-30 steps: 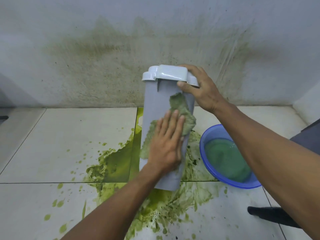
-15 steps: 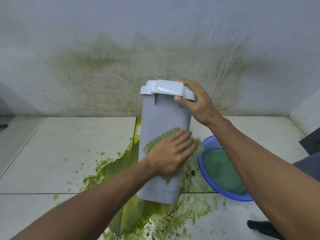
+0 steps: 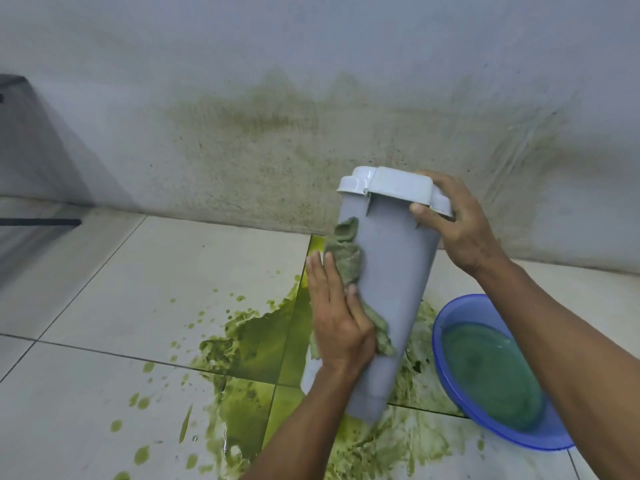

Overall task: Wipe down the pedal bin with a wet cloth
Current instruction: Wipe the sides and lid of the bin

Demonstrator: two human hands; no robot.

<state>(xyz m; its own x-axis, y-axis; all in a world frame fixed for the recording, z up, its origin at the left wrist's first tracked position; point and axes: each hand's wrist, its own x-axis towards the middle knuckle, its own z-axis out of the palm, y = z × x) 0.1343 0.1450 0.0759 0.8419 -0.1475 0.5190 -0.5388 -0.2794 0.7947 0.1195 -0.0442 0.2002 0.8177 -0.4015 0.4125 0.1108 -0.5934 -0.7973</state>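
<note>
A tall grey pedal bin (image 3: 391,289) with a white lid stands tilted on the tiled floor, its top leaning right. My right hand (image 3: 453,223) grips the lid's right rim, thumb on the front and fingers curled behind. With straight fingers, my left hand (image 3: 336,317) presses a green-stained wet cloth (image 3: 349,261) against the bin's left side. The cloth bunches above my fingertips and hangs out below my thumb.
A green spill (image 3: 256,344) spreads over the floor tiles around the bin's base. A blue basin (image 3: 450,386) of greenish water sits on the floor right of the bin. A stained wall (image 3: 277,133) rises close behind. A dark object (image 3: 20,140) stands at far left.
My left hand slid the cloth from the bin's front face round to its left side. The bin tipped further to the right, with my right hand still on the lid.
</note>
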